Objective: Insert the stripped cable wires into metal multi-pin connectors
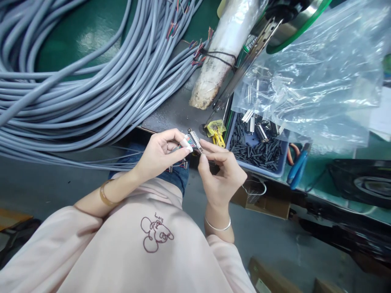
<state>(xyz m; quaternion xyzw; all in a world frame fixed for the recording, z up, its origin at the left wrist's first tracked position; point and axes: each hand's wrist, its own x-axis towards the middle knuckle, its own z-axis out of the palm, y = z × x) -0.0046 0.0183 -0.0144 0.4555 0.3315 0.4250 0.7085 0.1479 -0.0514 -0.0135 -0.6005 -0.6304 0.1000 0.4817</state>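
Note:
Between my two hands is a multi-pin D-sub connector, tilted, with thin coloured wires at its left side. My left hand pinches the wires right behind the connector; white wraps cover its thumb and index fingertips. My right hand grips the connector's lower end between thumb and fingers. Below my left hand, more small connectors hang on wires over my lap. Grey cables run in from the left toward them.
Coiled grey cables cover the bench's left. A white-wrapped tube, metal arm and yellow clip stand ahead. Right are a blue tray of black sleeves and connectors, a plastic bag and blue-handled pliers.

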